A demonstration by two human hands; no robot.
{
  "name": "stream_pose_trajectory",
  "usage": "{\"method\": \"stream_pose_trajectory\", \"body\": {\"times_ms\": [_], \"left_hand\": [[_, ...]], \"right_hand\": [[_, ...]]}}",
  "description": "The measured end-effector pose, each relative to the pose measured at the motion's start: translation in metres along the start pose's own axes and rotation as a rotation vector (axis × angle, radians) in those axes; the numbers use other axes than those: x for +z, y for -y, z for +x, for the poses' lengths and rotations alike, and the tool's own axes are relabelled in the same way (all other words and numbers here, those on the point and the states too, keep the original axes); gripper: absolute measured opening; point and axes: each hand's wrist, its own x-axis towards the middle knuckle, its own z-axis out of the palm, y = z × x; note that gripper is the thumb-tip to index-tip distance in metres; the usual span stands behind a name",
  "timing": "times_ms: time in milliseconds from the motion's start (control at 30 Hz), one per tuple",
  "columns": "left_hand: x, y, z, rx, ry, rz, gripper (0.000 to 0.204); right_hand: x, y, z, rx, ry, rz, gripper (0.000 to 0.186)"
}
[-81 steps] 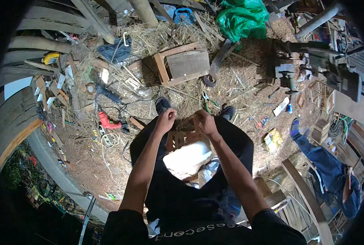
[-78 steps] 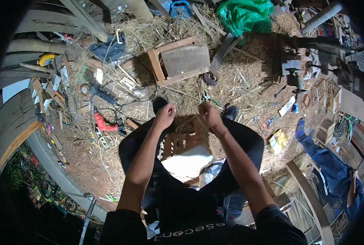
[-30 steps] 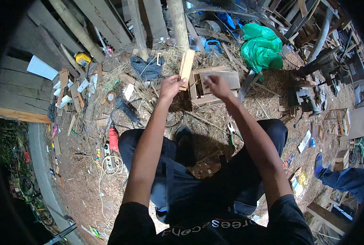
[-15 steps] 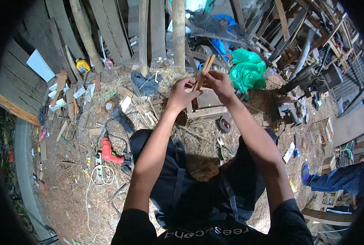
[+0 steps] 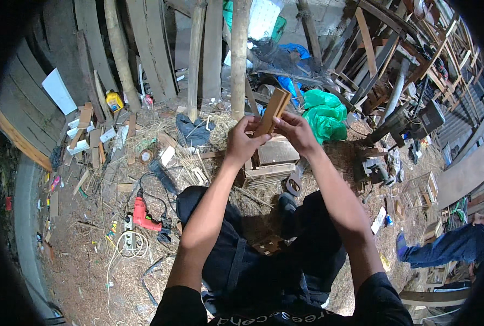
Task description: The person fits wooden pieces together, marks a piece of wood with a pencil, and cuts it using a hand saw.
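Out in front of me, above a low wooden block [image 5: 277, 151], I hold short light-brown wood strips [image 5: 272, 111] up at a tilt. A dark line runs along them; they look like two strips side by side, though it may be one grooved piece. My left hand [image 5: 243, 141] grips the lower left end between thumb and fingers. On the other side, the fingertips of my right hand [image 5: 296, 133] pinch the right edge. Below the right forearm, a brown ring-shaped piece [image 5: 293, 185] lies beside the block.
A red power drill [image 5: 144, 214] lies left of my knee, by a white power strip [image 5: 129, 225] with a coiled cord. Green plastic [image 5: 326, 117] lies beyond my right hand. Wood scraps and shavings litter the ground. Another person's leg [image 5: 448, 244] is at the right.
The wood strips have turned, so a broader face shows. My right leg has shifted inward, and its shoe now shows near the ring-shaped piece. The green-handled pliers no longer show.
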Motion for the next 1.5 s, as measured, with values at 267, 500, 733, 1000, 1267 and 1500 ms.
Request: {"method": "stream_pose_trajectory", "body": {"times_ms": [267, 500, 733, 1000, 1267, 1500], "left_hand": [[0.018, -0.01, -0.005, 0.2, -0.217, 0.518, 0.036], [0.014, -0.015, 0.006, 0.114, 0.109, 0.461, 0.037], [-0.008, -0.006, 0.035, -0.208, 0.259, 0.161, 0.029], [-0.005, 0.022, 0.036, -0.483, 0.044, -0.331, 0.045], [-0.012, 0.035, 0.035, -0.368, 0.038, -0.572, 0.031], [-0.006, 0.019, 0.028, -0.258, 0.015, -0.752, 0.031]], "right_hand": [[-0.001, -0.012, 0.001, -0.09, -0.039, 0.009, 0.029], [-0.015, -0.023, 0.002, -0.119, -0.141, -0.104, 0.029], [-0.033, -0.03, 0.015, -0.132, -0.25, -0.017, 0.03], [-0.038, -0.046, 0.024, 0.016, 0.027, -0.089, 0.039], [-0.02, -0.029, 0.015, 0.187, 0.064, 0.055, 0.032], [-0.012, -0.022, 0.008, 0.039, -0.021, 0.022, 0.031]]}}
